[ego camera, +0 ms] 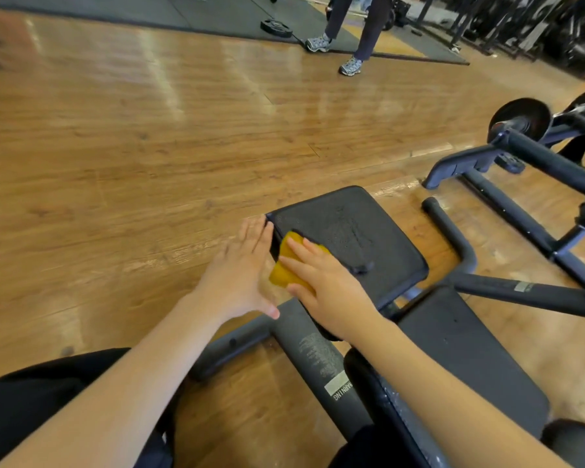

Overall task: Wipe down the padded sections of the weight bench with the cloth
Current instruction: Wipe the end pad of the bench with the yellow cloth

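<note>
A gym with a glossy wooden floor [132, 136] filled the view, with dark rubber mats [217, 11] at the far side where a weight plate [276, 28] lay and another person's legs in grey trainers [350, 66] stood. In the foreground sat a black weight bench on a dark metal frame [314, 352] that carried a white warning label [339, 386]. Its smaller padded section, the seat pad [352, 231], lay ahead of the person, and a longer back pad [466, 359] ran toward the lower right. The seat pad glistened with wet streaks near its middle. The left hand [242, 275] rested flat against the left edge of the seat pad, fingers straight and together, holding nothing. The right hand [328, 288] lay on top of a folded yellow cloth [286, 268], fingers stretched nearly straight and pressing it down onto the near left corner of the seat pad; part of the cloth hung over the pad's edge between the two hands. Both bare forearms reached in from the bottom of the view, above dark clothing [31, 400] at the lower left. To the right stood another machine's dark tubular frame [520, 217] with a black round plate [524, 116] on it, well apart from the bench
</note>
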A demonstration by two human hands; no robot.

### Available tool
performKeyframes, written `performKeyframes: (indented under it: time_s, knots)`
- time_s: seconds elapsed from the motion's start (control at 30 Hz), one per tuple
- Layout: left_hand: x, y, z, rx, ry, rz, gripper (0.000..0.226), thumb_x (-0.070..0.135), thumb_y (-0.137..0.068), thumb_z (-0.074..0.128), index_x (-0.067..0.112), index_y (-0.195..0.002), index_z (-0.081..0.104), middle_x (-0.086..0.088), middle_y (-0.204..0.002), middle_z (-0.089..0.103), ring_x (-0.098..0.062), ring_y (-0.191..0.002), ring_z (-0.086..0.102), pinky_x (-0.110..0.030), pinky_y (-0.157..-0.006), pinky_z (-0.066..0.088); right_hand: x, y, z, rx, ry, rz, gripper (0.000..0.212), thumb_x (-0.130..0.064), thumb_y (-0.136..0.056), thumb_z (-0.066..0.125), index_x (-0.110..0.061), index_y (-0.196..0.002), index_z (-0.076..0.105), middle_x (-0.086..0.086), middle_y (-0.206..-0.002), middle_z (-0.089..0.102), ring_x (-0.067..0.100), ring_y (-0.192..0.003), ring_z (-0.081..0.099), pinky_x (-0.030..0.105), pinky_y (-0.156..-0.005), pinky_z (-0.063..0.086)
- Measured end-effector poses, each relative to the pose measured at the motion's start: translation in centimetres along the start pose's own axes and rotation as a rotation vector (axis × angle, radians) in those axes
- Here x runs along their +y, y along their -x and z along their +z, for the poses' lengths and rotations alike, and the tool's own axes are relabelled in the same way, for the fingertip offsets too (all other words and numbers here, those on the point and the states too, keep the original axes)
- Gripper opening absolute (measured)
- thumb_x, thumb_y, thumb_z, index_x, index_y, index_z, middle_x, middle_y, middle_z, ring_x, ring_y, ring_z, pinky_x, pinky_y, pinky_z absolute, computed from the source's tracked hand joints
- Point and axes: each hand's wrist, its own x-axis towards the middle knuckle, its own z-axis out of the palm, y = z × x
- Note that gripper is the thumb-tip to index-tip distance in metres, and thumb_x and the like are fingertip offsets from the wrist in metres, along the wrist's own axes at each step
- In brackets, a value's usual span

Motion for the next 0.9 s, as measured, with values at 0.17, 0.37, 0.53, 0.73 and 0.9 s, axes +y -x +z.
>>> performKeyframes:
  time_s: [0.17, 0.37, 0.53, 0.73, 0.9]
  knots:
    - [0.5, -0.6, 0.3, 0.024, -0.069, 0.045, 0.131, 0.050, -0.063, 0.077, 0.010, -0.145, -0.016, -0.004, -0.153, -0.025, -0.019, -0.142, -0.016, -0.037, -0.114, 0.010, -1.8, 0.4, 1.1, 0.049, 0.107, 0.212, 0.057, -0.030, -0.097, 0.039, -0.016, -0.147, 0.014, 0.001, -0.158, 0.006, 0.018, -0.146, 0.005, 0.027, -0.117, 0.007]
    - [0.4, -0.9, -0.2, 0.024, -0.001, 0.064, 0.124, 0.046, -0.067, 0.076, 0.012, -0.147, -0.013, -0.003, -0.154, -0.022, -0.015, -0.142, -0.015, -0.036, -0.114, 0.010, -3.9, -3.1, 1.3, 0.023, 0.165, 0.347, 0.084, -0.028, -0.089, 0.054, -0.010, -0.147, -0.005, 0.007, -0.157, -0.007, 0.020, -0.146, -0.004, 0.031, -0.118, 0.004]
    - [0.9, -1.2, -0.3, -0.005, -0.006, 0.043, 0.134, 0.047, -0.060, 0.080, 0.008, -0.145, -0.015, -0.005, -0.153, -0.024, -0.017, -0.142, -0.016, -0.038, -0.114, 0.009, -3.4, 3.5, 1.6, 0.170, 0.207, 0.368, 0.076, -0.023, -0.072, 0.077, -0.011, -0.138, 0.040, 0.006, -0.147, 0.038, 0.020, -0.133, 0.041, 0.034, -0.104, 0.043]
    - [0.9, -0.8, -0.2, -0.014, -0.054, 0.050, 0.135, 0.046, -0.060, 0.081, 0.007, -0.144, -0.017, -0.007, -0.152, -0.026, -0.020, -0.142, -0.015, -0.043, -0.115, 0.015, -3.3, 3.7, 2.6, 0.196, 0.197, 0.372, 0.062, -0.011, -0.077, 0.065, -0.006, -0.135, 0.042, 0.012, -0.144, 0.041, 0.028, -0.132, 0.042, 0.037, -0.102, 0.045]
    - [0.6, -0.5, 0.0, -0.018, -0.057, 0.073, 0.134, 0.048, -0.060, 0.080, 0.007, -0.144, -0.017, -0.007, -0.152, -0.026, -0.019, -0.142, -0.015, -0.037, -0.115, 0.013, -3.2, 0.7, 0.9, -0.005, 0.151, 0.298, 0.072, -0.022, -0.095, 0.046, -0.011, -0.147, -0.003, 0.004, -0.158, -0.008, 0.019, -0.146, -0.005, 0.031, -0.118, 0.011]
